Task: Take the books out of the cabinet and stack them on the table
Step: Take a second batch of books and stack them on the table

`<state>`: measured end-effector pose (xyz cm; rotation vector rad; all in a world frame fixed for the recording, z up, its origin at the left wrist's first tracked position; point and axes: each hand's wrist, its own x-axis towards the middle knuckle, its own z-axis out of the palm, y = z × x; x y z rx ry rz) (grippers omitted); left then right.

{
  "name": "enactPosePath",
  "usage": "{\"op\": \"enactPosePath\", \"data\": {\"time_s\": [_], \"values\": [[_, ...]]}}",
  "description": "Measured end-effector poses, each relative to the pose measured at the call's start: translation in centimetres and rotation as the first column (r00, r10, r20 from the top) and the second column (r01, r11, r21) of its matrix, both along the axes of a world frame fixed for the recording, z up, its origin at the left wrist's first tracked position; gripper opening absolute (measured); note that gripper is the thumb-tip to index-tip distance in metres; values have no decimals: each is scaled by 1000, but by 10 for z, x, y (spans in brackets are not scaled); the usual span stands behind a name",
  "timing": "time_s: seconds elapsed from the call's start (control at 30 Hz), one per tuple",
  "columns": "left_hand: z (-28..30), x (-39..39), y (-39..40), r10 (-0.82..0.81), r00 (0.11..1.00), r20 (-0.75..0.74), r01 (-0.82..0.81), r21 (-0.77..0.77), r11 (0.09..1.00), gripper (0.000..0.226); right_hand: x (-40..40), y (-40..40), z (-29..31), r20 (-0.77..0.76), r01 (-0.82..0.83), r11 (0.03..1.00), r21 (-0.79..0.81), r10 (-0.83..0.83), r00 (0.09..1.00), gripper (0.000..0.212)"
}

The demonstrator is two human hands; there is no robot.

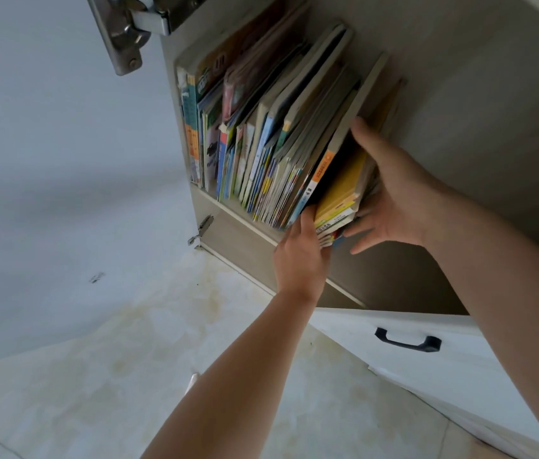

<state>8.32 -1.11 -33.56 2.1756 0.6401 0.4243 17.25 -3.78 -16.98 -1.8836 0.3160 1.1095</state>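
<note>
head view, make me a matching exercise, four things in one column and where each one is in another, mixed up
Things
1. left hand
2. right hand
3. yellow book
4. black handle

Places
A. on the white cabinet front at lower right
B. on the right side of the bundle, thumb up against the book tops
C. at the bottom edge of the bundle, by the shelf lip
D. between the two hands, at the right end of the row of books

Pairs: 1-C, 2-B, 3-D, 4-A
</note>
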Motion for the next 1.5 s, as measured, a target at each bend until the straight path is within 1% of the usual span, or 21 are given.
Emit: {"op": "enactPosePath", "data": {"time_s": [0.03, 0.1, 0.13, 0.23, 0.3, 0.37, 0.47, 0.53, 0.63, 0.7, 0.73, 0.77, 0.83, 0.9, 0.93, 1.0, 1.13, 1.2, 1.3, 1.4, 1.5], "values": [[1, -2, 1, 13, 1000, -6, -13, 29, 999, 59, -3, 7, 0, 3, -13, 999, -34, 13, 1000, 71], [1, -3, 4, 43, 999, -1, -43, 66, 997, 59, -6, 17, -1, 23, -21, 994, -104, 24, 999, 81], [0, -4, 4, 54, 999, 5, -54, 69, 996, 60, -6, 20, -1, 29, -22, 993, -118, 25, 999, 78], [-2, -6, 5, 63, 998, 25, -63, 24, 998, 61, -6, 18, -1, 51, -46, 995, -94, 51, 997, 50], [-4, -8, 5, 60, 997, 39, -59, -25, 998, 61, -5, 11, -2, 61, -72, 994, -80, 77, 995, 42], [-6, -13, 4, 70, 993, 98, -66, -51, 997, 60, -6, 5, -3, 63, -81, 995, -56, 84, 994, 38], [-3, -21, 3, 84, 984, 160, -78, -42, 996, 63, -4, 0, -4, 63, -102, 994, -45, 105, 993, 43], [1, -21, 6, 84, 983, 160, -84, -6, 996, 73, -4, 1, -3, 72, -109, 993, -41, 112, 991, 41], [4, -14, 10, 43, 988, 151, -36, -44, 998, 87, -1, -1, -5, 113, -113, 992, -51, 118, 987, 37], [4, -14, 9, 21, 987, 160, -10, -70, 998, 89, 0, -7, -6, 131, -105, 993, -52, 111, 985, 35], [3, -14, 6, 11, 985, 173, 0, -61, 998, 86, 0, -11, -6, 133, -89, 995, -40, 93, 987, 32], [4, -15, 3, 3, 982, 188, 4, -34, 999, 80, 0, -14, -7, 132, -68, 997, -26, 71, 989, 33], [5, -13, -4, 11, 979, 203, -14, 15, 1000, 73, 0, -18, -10, 131, -41, 999, -17, 43, 991, 49], [7, -9, -8, 29, 976, 217, -35, 26, 999, 73, -3, -18, -11, 136, -27, 1000, -9, 28, 990, 67], [7, -8, -9, 33, 972, 231, -41, 31, 999, 76, -3, -18, -12, 142, -20, 1000, -2, 20, 990, 73], [6, -8, -9, 36, 965, 261, -48, 40, 998, 80, -1, -18, -13, 149, -13, 1000, 2, 13, 989, 77], [10, -8, -9, -13, 951, 309, -13, 81, 997, 79, 1, -19, -15, 154, -15, 1000, 10, 13, 988, 83], [15, -5, -11, -44, 946, 322, 33, 40, 999, 83, 1, -19, -16, 154, -17, 1000, 2, 16, 988, 91], [13, 2, -10, -40, 959, 279, 51, -33, 998, 90, 2, -17, -15, 154, -37, 999, 1, 36, 987, 91], [7, 4, -10, -6, 973, 230, 10, -17, 1000, 89, 2, -16, -16, 158, -49, 999, -3, 49, 986, 83], [10, 4, -11, 38, 974, 225, -37, -10, 999, 84, 2, -17, -18, 158, -49, 999, -1, 49, 986, 79]]}}
